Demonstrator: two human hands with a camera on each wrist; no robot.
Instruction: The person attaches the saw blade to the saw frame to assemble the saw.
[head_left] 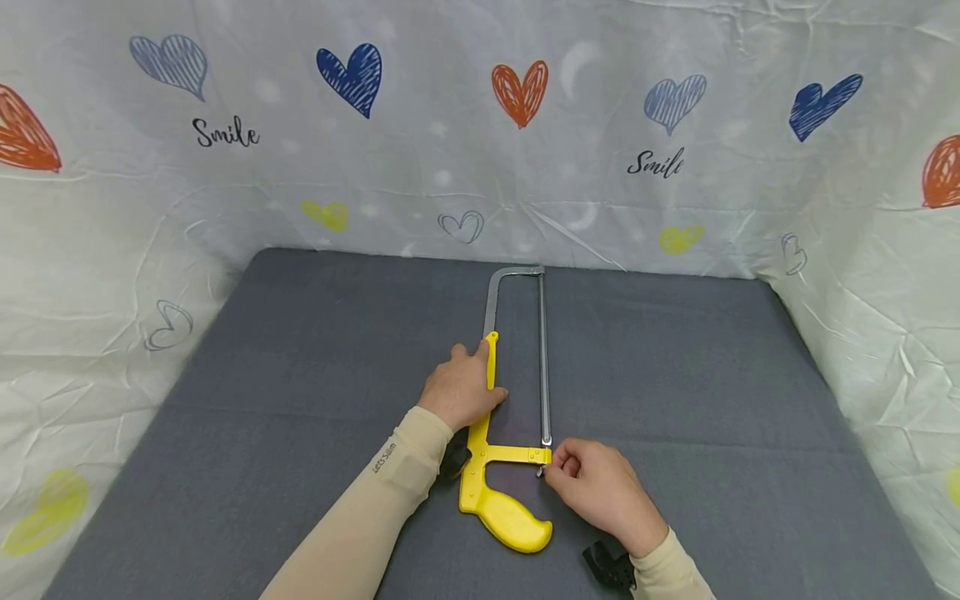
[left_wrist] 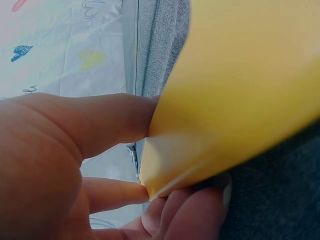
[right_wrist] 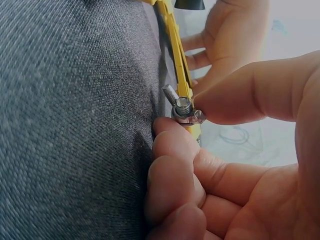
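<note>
A hacksaw with a yellow handle [head_left: 517, 523] and a grey metal bow lies on the dark grey cloth, its far end pointing away from me. My left hand [head_left: 461, 390] grips the yellow frame, which fills much of the left wrist view. Along the saw's right side runs the straight blade [head_left: 544, 358]. At the near end of the blade, my right hand [head_left: 600, 487] pinches a small metal wing nut [right_wrist: 182, 112] on a threaded bolt. The thumb touches one wing, and curled fingers lie beneath it in the right wrist view.
The dark grey cloth [head_left: 300, 358] covers the table around the saw. Behind and at both sides hangs a white sheet [head_left: 420, 167] printed with hearts and the word Smile. A black device [head_left: 609, 567] sits at my right wrist.
</note>
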